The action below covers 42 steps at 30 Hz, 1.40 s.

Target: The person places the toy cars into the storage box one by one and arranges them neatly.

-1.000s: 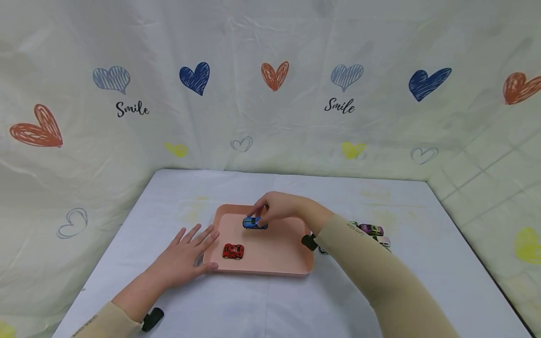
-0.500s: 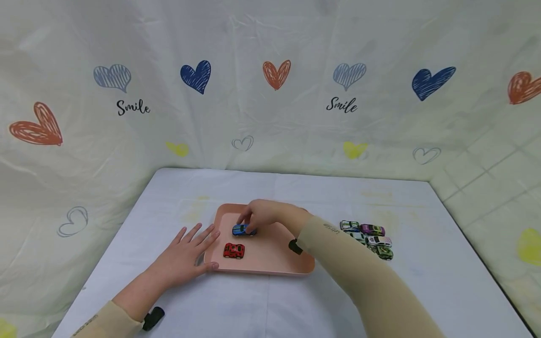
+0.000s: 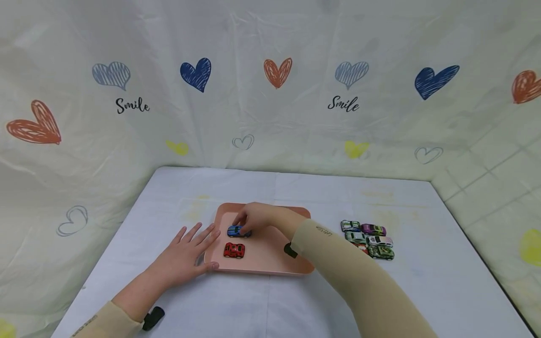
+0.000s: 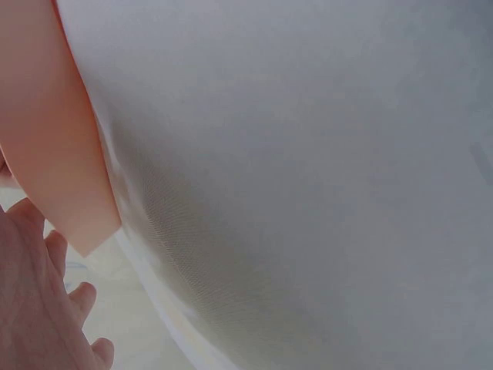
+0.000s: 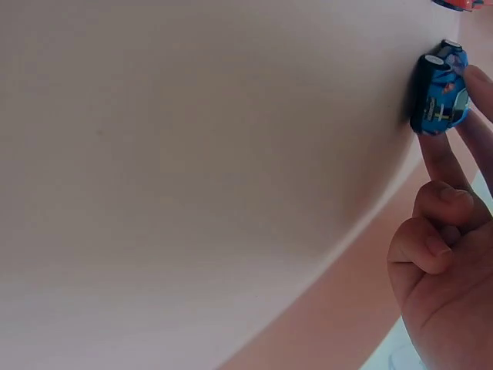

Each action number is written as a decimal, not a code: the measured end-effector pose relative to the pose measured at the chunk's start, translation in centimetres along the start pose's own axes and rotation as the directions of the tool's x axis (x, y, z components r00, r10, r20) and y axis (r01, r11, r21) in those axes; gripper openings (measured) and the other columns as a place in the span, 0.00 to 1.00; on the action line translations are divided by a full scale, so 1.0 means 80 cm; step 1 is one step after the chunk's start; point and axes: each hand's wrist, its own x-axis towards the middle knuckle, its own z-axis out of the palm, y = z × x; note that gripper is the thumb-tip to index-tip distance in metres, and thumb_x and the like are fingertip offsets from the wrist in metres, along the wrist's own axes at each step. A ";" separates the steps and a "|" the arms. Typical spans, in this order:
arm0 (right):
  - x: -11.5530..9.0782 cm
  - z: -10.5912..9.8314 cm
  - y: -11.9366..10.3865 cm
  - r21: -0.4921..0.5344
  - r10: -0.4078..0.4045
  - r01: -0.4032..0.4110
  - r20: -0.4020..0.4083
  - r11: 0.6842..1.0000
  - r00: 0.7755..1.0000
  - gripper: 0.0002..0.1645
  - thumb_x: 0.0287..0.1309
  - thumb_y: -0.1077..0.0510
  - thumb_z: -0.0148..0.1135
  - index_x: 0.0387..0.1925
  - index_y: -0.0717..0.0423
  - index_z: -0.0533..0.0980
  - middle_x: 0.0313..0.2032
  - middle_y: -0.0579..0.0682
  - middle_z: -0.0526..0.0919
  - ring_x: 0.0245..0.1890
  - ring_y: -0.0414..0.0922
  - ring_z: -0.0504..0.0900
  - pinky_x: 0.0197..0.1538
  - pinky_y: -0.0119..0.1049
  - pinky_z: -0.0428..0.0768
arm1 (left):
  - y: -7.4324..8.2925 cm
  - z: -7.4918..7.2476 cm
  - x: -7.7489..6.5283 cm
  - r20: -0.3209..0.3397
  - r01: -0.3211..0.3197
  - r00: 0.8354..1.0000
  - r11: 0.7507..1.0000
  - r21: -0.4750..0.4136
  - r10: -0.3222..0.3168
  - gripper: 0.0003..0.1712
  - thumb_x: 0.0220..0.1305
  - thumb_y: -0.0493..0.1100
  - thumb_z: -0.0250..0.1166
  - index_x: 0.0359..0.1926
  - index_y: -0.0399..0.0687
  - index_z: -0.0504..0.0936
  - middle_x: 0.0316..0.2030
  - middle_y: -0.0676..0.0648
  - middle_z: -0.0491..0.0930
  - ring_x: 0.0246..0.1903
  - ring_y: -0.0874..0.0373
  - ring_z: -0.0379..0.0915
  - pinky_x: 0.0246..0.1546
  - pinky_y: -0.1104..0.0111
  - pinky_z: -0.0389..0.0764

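My right hand [image 3: 256,217] pinches a blue toy car [image 3: 236,231] between thumb and fingers, low over the left part of the pink tray [image 3: 274,263]. In the right wrist view the blue toy car [image 5: 443,92] sits close to the tray floor, with two other fingers curled into the palm. Just in front of it in the tray rests a red toy car [image 3: 234,250] with black spots. My left hand [image 3: 181,256] lies with spread, straight fingers at the tray's left edge; the left wrist view shows its fingers beside the tray wall [image 4: 65,154].
To the right of the tray, several toy cars stand close together on the white table [image 3: 422,281], among them a purple car [image 3: 374,229] and a green camouflage car [image 3: 381,252]. My right sleeve [image 3: 351,267] partly covers a red one. A cloth backdrop with hearts [image 3: 277,72] rises behind.
My right hand has moved left and slightly toward me with the blue toy car, bringing it behind the red one. More of the cars on the right now show. The left hand stays put.
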 end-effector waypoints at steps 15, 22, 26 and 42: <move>-0.007 -0.002 -0.001 0.003 -0.017 0.017 -0.005 1.000 1.000 0.20 0.61 0.53 0.70 0.54 0.46 0.82 0.38 0.39 0.81 0.40 0.37 0.78 0.44 0.28 0.79 | 0.005 -0.004 0.000 0.022 0.012 1.000 1.000 0.010 -0.012 0.50 0.60 0.76 0.56 0.77 0.61 0.57 0.77 0.53 0.52 0.75 0.43 0.44 0.73 0.42 0.44; -0.014 -0.005 0.002 0.000 -0.009 0.009 -0.025 1.000 1.000 0.20 0.59 0.50 0.71 0.54 0.43 0.82 0.36 0.39 0.81 0.39 0.38 0.78 0.43 0.30 0.78 | 0.006 -0.003 0.000 0.026 0.019 0.999 1.000 0.016 -0.020 0.51 0.60 0.77 0.55 0.77 0.61 0.57 0.77 0.53 0.52 0.75 0.42 0.44 0.73 0.42 0.43; -0.018 -0.008 0.003 0.014 -0.008 0.008 -0.033 1.000 0.999 0.21 0.58 0.49 0.71 0.54 0.43 0.83 0.36 0.39 0.81 0.39 0.38 0.77 0.43 0.30 0.78 | 0.006 -0.003 -0.001 0.026 0.023 0.999 1.000 0.015 -0.023 0.51 0.59 0.78 0.54 0.77 0.61 0.57 0.77 0.53 0.52 0.76 0.43 0.43 0.73 0.42 0.43; -0.067 -0.050 0.008 0.066 -0.040 0.050 -0.143 0.997 0.989 0.22 0.60 0.50 0.70 0.56 0.44 0.82 0.39 0.39 0.82 0.42 0.43 0.79 0.43 0.33 0.79 | 0.007 -0.006 -0.002 0.007 0.015 1.000 1.000 -0.006 -0.015 0.51 0.59 0.77 0.57 0.76 0.59 0.60 0.76 0.51 0.54 0.75 0.41 0.45 0.73 0.42 0.44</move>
